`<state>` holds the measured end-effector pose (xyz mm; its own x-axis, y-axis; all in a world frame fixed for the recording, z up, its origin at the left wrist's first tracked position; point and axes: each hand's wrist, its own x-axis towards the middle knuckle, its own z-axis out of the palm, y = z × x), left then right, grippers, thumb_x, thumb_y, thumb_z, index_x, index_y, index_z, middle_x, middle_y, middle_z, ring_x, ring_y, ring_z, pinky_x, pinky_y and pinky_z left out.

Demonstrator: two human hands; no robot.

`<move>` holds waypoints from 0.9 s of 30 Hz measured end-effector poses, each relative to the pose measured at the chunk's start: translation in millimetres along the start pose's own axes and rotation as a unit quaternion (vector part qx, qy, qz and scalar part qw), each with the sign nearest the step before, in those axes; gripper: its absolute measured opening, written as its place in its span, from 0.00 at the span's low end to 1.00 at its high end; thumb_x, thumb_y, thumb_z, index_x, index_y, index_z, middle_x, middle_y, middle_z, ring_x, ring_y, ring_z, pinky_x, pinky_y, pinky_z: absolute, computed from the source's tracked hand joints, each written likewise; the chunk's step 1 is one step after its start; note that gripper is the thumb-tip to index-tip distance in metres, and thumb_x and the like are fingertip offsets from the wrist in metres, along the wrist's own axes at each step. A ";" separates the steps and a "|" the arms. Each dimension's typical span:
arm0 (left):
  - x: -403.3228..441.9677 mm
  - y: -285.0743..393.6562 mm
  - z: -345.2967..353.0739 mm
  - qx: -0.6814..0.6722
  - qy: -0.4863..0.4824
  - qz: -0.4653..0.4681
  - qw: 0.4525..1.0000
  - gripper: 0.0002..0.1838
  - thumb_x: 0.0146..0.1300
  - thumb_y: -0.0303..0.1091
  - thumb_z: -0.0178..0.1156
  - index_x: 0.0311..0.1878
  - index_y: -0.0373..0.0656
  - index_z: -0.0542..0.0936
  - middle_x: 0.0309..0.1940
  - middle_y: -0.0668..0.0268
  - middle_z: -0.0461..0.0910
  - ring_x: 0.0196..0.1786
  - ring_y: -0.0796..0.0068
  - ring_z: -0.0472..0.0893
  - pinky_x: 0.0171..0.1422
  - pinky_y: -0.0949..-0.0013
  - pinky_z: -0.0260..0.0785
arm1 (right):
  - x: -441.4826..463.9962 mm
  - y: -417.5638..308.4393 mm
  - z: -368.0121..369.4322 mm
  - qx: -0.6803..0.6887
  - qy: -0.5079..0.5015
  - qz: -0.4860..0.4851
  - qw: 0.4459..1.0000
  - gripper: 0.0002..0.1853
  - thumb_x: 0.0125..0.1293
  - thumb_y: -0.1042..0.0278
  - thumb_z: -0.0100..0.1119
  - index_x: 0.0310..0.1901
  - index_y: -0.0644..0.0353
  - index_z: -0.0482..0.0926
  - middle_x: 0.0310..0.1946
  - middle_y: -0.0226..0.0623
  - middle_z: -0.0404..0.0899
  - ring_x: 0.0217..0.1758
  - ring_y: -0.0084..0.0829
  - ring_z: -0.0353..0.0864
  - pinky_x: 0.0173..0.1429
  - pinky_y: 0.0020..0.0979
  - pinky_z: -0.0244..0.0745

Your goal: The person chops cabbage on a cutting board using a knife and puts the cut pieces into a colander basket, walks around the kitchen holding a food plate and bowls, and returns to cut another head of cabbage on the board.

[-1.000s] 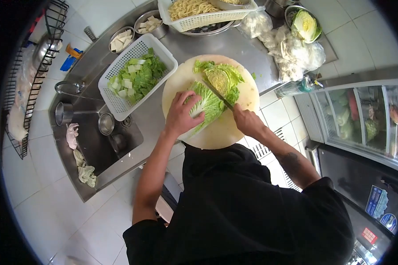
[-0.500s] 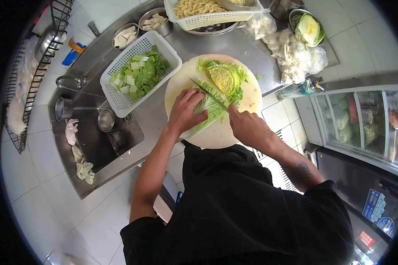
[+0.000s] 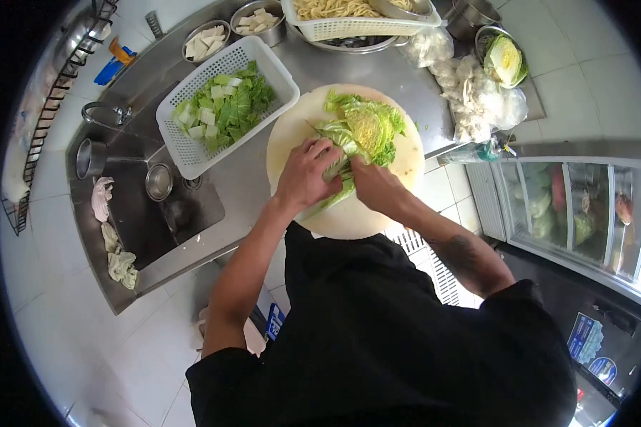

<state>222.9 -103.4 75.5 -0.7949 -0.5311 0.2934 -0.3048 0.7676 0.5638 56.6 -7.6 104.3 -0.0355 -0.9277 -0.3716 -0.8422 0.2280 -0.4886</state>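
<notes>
- Tiled kitchen, steel counter.
- Left hand half-closed, gripping cabbage leaves on board.
- Right hand closed, apparently round mostly hidden knife.
- Likely mid-cut; needs fingertips clear.

Your left hand presses down with fingers curled, close beside your right hand, which is closed, both forearms angling inward.

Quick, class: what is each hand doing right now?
Left hand: closed over the cut cabbage, steadying it.
Right hand: closed, apparently on a knife, which is mostly hidden by the leaves and fingers.
</notes>
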 end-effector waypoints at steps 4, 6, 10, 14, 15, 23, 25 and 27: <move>-2.0 -0.5 3.6 0.007 0.008 -0.014 1.000 0.24 0.45 0.38 0.68 0.50 0.48 0.78 0.50 0.64 0.76 0.57 0.57 0.74 0.59 0.54 0.69 | -7.0 6.0 -0.8 0.002 -0.009 0.011 1.000 0.11 0.65 0.75 0.45 0.47 0.68 0.63 0.25 0.65 0.79 0.33 0.65 0.81 0.38 0.60 0.75; 0.5 -1.1 3.7 0.006 0.010 -0.014 1.000 0.24 0.45 0.38 0.68 0.50 0.48 0.78 0.49 0.64 0.76 0.56 0.57 0.74 0.59 0.54 0.69 | -28.3 1.4 -19.1 0.007 -0.061 0.043 0.997 0.11 0.65 0.75 0.45 0.47 0.68 0.64 0.25 0.65 0.79 0.33 0.65 0.81 0.39 0.60 0.74; -0.5 -3.3 6.1 0.005 0.004 -0.018 1.000 0.24 0.45 0.38 0.68 0.49 0.48 0.78 0.49 0.64 0.76 0.56 0.58 0.74 0.59 0.54 0.69 | -14.5 35.1 41.1 0.014 0.000 0.028 1.000 0.11 0.67 0.72 0.46 0.47 0.67 0.63 0.24 0.63 0.78 0.29 0.65 0.80 0.34 0.60 0.75; -1.9 -0.2 3.4 0.026 0.008 -0.006 1.000 0.24 0.45 0.37 0.68 0.50 0.47 0.78 0.49 0.63 0.76 0.56 0.57 0.74 0.58 0.54 0.70 | -8.6 38.4 45.5 0.010 0.011 0.034 0.999 0.11 0.70 0.68 0.45 0.47 0.66 0.62 0.25 0.61 0.79 0.29 0.64 0.81 0.33 0.59 0.77; -2.1 -1.3 2.3 0.011 0.003 -0.004 1.000 0.25 0.45 0.37 0.69 0.50 0.47 0.78 0.49 0.63 0.76 0.56 0.57 0.74 0.60 0.55 0.69 | -8.9 41.3 43.4 0.015 0.018 0.037 0.999 0.11 0.70 0.68 0.45 0.47 0.66 0.62 0.25 0.61 0.79 0.29 0.64 0.81 0.33 0.59 0.77; -18.5 8.0 -13.3 -0.044 0.014 -0.072 0.996 0.25 0.47 0.37 0.71 0.50 0.43 0.77 0.50 0.58 0.74 0.57 0.54 0.74 0.64 0.54 0.68 | -17.6 56.4 7.6 0.046 0.070 -0.010 0.996 0.10 0.71 0.67 0.46 0.46 0.63 0.62 0.19 0.61 0.75 0.26 0.66 0.77 0.32 0.61 0.71; -20.4 7.3 -15.8 0.013 0.024 -0.032 0.999 0.25 0.46 0.36 0.71 0.49 0.43 0.77 0.50 0.57 0.74 0.56 0.53 0.74 0.63 0.54 0.68 | -30.0 20.7 -23.2 0.055 0.059 0.026 0.996 0.09 0.71 0.68 0.46 0.45 0.64 0.62 0.19 0.60 0.75 0.25 0.65 0.77 0.31 0.61 0.71; -21.5 6.3 -12.3 0.010 0.029 -0.028 0.999 0.24 0.46 0.36 0.71 0.48 0.42 0.78 0.49 0.57 0.74 0.55 0.53 0.74 0.63 0.54 0.68 | -44.2 -3.7 -38.0 0.051 0.039 0.029 0.998 0.09 0.70 0.69 0.46 0.45 0.64 0.61 0.19 0.60 0.76 0.25 0.64 0.78 0.31 0.60 0.71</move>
<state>244.5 -91.6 82.3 -0.7453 -0.5926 0.3057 -0.3584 0.7426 0.5658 40.8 21.3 152.6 -0.1277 -0.9310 -0.3419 -0.7783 0.3077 -0.5473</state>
